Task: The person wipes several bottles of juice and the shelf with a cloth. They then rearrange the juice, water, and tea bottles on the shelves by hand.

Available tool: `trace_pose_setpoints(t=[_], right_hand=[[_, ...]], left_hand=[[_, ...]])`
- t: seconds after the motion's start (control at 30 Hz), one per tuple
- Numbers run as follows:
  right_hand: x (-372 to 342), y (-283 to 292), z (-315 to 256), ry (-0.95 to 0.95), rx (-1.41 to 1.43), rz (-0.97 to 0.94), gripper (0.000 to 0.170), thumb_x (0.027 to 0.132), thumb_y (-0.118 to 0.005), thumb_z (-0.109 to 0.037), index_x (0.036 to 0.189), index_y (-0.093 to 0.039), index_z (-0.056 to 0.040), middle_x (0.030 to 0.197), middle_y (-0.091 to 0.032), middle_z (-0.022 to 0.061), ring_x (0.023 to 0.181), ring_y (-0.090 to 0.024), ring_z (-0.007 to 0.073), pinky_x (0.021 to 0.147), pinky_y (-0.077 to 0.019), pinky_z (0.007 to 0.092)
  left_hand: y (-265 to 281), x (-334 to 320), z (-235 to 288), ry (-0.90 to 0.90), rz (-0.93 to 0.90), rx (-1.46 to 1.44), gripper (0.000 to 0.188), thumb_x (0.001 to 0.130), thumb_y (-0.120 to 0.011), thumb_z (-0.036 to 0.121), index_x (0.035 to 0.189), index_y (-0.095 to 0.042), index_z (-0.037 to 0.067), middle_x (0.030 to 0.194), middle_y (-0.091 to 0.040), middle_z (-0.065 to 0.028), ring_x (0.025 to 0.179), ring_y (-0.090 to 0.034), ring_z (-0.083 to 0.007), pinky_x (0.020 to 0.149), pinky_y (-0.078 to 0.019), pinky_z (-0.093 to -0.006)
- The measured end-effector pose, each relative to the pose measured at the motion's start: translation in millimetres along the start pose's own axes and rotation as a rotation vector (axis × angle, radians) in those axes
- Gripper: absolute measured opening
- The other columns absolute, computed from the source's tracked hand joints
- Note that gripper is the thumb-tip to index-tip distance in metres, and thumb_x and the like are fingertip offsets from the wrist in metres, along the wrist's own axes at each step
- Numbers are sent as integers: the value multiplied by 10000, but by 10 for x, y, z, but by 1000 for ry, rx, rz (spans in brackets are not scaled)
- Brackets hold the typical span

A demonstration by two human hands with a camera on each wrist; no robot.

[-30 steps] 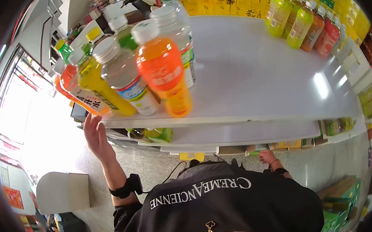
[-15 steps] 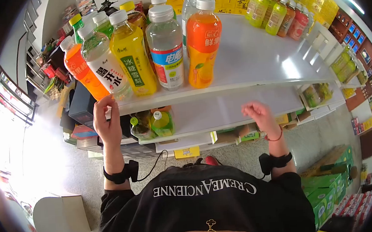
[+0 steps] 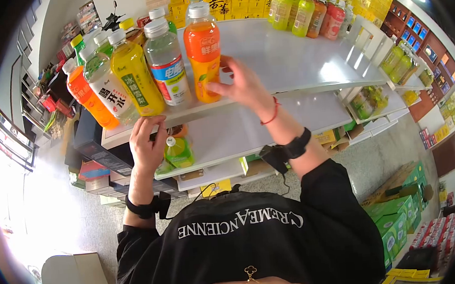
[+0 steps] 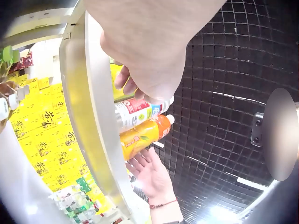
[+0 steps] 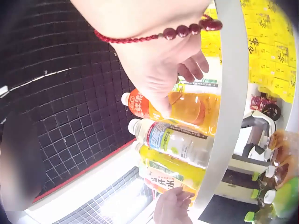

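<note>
An orange juice bottle (image 3: 203, 54) with a white cap stands upright at the right end of the front row on the white shelf (image 3: 264, 60). My right hand (image 3: 247, 88) is at its right side, thumb against the front and fingers spread toward the back, not wrapped round it. Left of it stand a clear water bottle (image 3: 170, 82) with a blue and red label, a yellow drink bottle (image 3: 136, 82) and a clear bottle with a white label (image 3: 109, 92). By the shelf's front edge, below the yellow bottle, my left hand (image 3: 147, 142) has loosely bent fingers and holds nothing.
Another orange bottle (image 3: 91, 101) ends the row at the left, with more bottles behind. Several green and red bottles (image 3: 303, 15) stand at the shelf's far right. A lower shelf (image 3: 237, 128) holds green bottles (image 3: 179, 151). Yellow boxes (image 3: 228, 4) are stacked behind.
My right hand has risen from low beside my body, past the shelf edge, to the orange juice bottle. My left hand has shifted right along the edge, from the leftmost bottles to below the yellow one.
</note>
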State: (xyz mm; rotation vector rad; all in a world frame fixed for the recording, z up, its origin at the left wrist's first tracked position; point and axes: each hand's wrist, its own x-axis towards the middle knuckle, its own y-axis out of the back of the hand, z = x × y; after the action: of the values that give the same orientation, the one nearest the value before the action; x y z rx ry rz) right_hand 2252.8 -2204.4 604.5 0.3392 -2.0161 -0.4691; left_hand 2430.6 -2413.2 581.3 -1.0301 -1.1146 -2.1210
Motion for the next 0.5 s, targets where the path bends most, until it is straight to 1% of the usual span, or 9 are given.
trace_pose_setpoints(t=[0.03,0.1,0.17,0.23,0.3,0.4,0.43,0.5], right_hand=[[17,-26,-15,1,1,0,670,701,-811,-359,1175,-527,20,1063,-623,191,927,-623,321,779,-514,387],[39,-61,-58,-171,153,-95,695,682,-811,-404,1146,-528,29,1032,-628,200,880,-628,359,764,-515,404],[52,-58,-80,-175,158,-91,684,679,-811,-408,1124,-530,29,1005,-632,198,866,-629,369,753,-516,414],[49,-60,-70,-178,150,-85,674,677,-810,-413,1102,-531,30,978,-636,197,852,-630,378,741,-517,424],[29,-124,-76,-108,-16,-61,645,677,-808,-396,1080,-530,25,950,-639,199,874,-631,375,738,-515,438],[50,-115,-88,-145,-27,-71,613,702,-796,-381,1082,-532,21,987,-649,190,919,-633,372,770,-516,413],[56,-75,-83,-141,-22,-70,613,702,-796,-381,1082,-532,21,987,-649,190,919,-633,372,770,-516,413],[66,7,-66,-145,118,-91,564,730,-776,-340,1102,-532,6,998,-649,193,932,-637,367,781,-515,403]], left_hand=[[-67,2,13,-15,-10,10,158,767,-630,-36,916,-647,14,831,-627,-114,788,-619,-294,720,-495,-341],[-172,25,53,-38,-34,29,151,767,-633,-31,910,-647,15,829,-628,-112,786,-617,-295,716,-493,-346],[-267,69,113,-85,-41,20,130,769,-638,-20,894,-646,16,818,-629,-112,765,-608,-301,700,-489,-360],[-369,109,192,-85,-32,6,122,769,-636,-21,885,-643,14,809,-627,-114,760,-607,-303,699,-488,-362],[-470,136,250,-90,-24,-17,114,769,-634,-22,877,-640,12,800,-625,-116,756,-605,-304,698,-487,-365],[-607,203,310,-86,-8,17,93,771,-633,-23,858,-634,9,790,-623,-120,746,-605,-310,695,-486,-364],[-639,221,328,-77,-19,28,88,769,-637,-22,852,-632,7,788,-622,-122,742,-605,-311,692,-487,-363],[-684,223,365,-67,-30,48,85,766,-640,-22,846,-630,5,787,-621,-123,738,-605,-312,690,-487,-361]])
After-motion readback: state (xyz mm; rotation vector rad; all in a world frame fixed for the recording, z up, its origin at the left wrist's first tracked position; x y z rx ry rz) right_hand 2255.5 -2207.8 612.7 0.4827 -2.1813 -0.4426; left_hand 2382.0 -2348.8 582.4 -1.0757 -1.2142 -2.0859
